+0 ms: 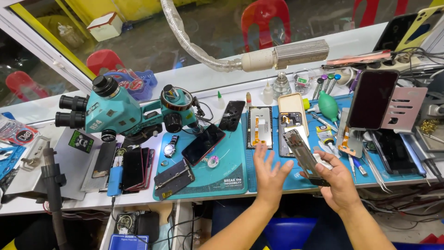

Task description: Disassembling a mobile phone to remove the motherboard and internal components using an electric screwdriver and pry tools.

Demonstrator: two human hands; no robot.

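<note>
Near the front edge of the worktop (323, 187), toward its right half, the right hand (340, 183) is gripping a stripped phone frame (303, 155), fingers clamped around its lower end and the frame tilting up and away over the blue mat (273, 178). The left hand (269, 172) is hovering just beside it, palm open, fingers spread, holding nothing. Judging by the layout, disassembly is looking well advanced: a detached display panel with an orange flex cable (259, 127) and an opened phone body (290, 127) are lying on the mat behind the hands, while reassembly is appearing not yet begun. Both forearms are reaching forward from the bottom edge, wrists slightly raised. A teal stereo microscope (115, 111) is standing toward the left.
</note>
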